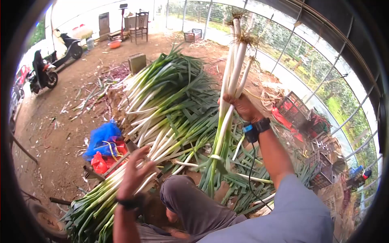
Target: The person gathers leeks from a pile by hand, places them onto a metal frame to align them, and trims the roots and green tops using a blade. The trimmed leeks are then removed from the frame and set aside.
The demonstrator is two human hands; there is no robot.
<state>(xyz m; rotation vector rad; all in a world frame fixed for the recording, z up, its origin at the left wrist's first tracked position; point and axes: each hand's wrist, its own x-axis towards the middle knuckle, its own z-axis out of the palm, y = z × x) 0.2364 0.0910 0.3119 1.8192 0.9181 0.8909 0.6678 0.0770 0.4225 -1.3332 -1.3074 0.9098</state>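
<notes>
right hand (243, 107): my fingers are clenched around a small bunch of leeks (231, 77), held up with the roots at the top and the green leaves hanging toward my knee (190, 198).
left hand (135, 170): fingers spread and released, resting on the leeks lying in the low row (105, 194) just left of my knee.
big pile (170, 93): more leeks stacked beyond my knee.
blue bag (103, 137): left of the big pile, on the dirt floor (60, 133).

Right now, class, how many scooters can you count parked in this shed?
2. One dark scooter stands at the far left edge; one white scooter is parked just behind it, nearer the wall. Others may be hidden beyond the left edge.
</notes>
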